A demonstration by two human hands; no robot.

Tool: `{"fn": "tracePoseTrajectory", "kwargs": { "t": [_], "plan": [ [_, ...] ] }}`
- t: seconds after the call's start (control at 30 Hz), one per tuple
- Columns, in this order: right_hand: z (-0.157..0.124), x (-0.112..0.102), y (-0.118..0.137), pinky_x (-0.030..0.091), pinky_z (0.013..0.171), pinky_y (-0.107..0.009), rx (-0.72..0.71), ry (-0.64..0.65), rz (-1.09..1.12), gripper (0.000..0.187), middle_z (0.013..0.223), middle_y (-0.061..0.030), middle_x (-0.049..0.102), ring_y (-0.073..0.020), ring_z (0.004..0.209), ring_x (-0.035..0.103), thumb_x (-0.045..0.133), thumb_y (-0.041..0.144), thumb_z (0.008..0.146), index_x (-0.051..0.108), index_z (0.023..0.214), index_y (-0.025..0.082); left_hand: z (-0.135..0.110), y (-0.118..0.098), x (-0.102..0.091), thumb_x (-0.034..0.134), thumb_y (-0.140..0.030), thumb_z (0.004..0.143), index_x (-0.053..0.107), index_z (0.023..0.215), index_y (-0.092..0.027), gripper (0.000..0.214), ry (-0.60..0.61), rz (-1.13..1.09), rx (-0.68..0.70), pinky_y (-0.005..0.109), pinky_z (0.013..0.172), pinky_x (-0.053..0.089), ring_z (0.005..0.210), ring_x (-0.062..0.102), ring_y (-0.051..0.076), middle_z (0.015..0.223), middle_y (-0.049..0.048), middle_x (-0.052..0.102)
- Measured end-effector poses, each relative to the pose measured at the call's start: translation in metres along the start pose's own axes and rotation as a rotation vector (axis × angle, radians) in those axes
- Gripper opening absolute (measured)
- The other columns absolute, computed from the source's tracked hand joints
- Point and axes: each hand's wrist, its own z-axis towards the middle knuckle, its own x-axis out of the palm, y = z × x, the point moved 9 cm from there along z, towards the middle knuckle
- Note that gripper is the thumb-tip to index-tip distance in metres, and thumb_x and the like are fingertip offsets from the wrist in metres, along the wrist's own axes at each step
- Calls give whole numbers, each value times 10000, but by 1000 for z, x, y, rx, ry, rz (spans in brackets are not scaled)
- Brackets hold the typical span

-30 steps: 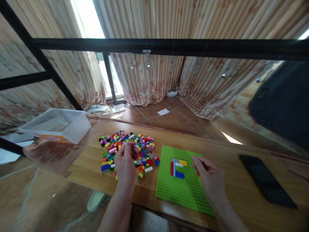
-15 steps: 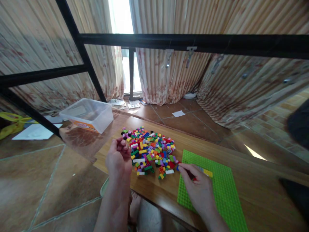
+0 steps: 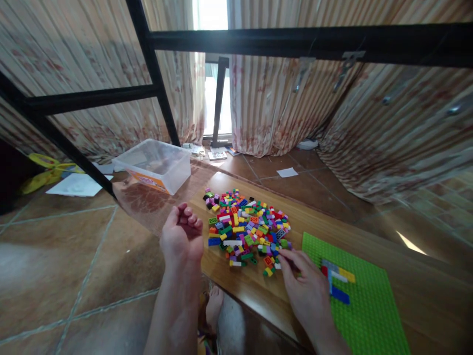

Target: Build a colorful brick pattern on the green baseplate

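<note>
From afar, I view a brown wooden tabletop (image 3: 251, 286) bearing a green studded plastic plate (image 3: 369, 320) and, left of it, a heap of multicoloured plastic bricks (image 3: 247, 229). My left hand (image 3: 182, 239) curls its fingers loosely beside the heap; my right hand (image 3: 305, 278) has thumb and forefinger nearly meeting at its edge. Whether either grips a brick, I cannot tell. A small brick shape (image 3: 339, 276) sits on the plate.

Bare wood on the near side of the table (image 3: 240, 285) leaves a passage between the left hand (image 3: 182, 235) and right hand (image 3: 306, 282). The loose brick pile (image 3: 247, 229) fills the middle. A wooden strip runs between it and the green baseplate (image 3: 373, 310), the right hand blocking its near end.
</note>
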Motion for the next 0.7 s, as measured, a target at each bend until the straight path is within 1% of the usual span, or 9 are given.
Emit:
{"fn": "tracePoseTrajectory", "kwargs": {
  "t": [0.07,0.17,0.33,0.5,0.7],
  "plan": [
    [3,-2,-6,479,731,-331,19,-8,-60,225,895,-65,692,-209,845,629,506,349,886,690,908,221,0,1,1,410,-200,917,529,728,-145,229,12,14,-7,140,390,305,373,378,30,532,-59,445],
    [5,-1,-11,461,747,-336,14,35,-125,229,893,-64,678,-206,844,606,501,342,889,687,923,213,0,5,3,430,-198,906,534,737,-145,205,29,22,-26,137,394,314,379,382,31,536,-58,451],
    [6,3,-14,450,746,-345,24,95,-170,237,901,-66,651,-209,835,578,503,333,884,681,972,204,-1,10,5,395,-157,903,536,730,-136,224,23,-2,-43,137,389,311,384,377,34,537,-52,464],
    [7,-2,-18,441,774,-362,29,79,-170,242,899,-72,647,-218,852,576,494,332,885,682,964,202,-2,11,6,406,-167,899,530,721,-140,219,33,15,-53,133,395,313,383,378,31,540,-56,460],
    [8,-9,-20,448,773,-353,28,25,-106,256,899,-72,665,-211,848,589,480,354,896,684,946,208,-2,14,7,415,-173,890,535,724,-142,206,49,42,-55,139,391,315,381,383,38,537,-53,461]
  ]
}}
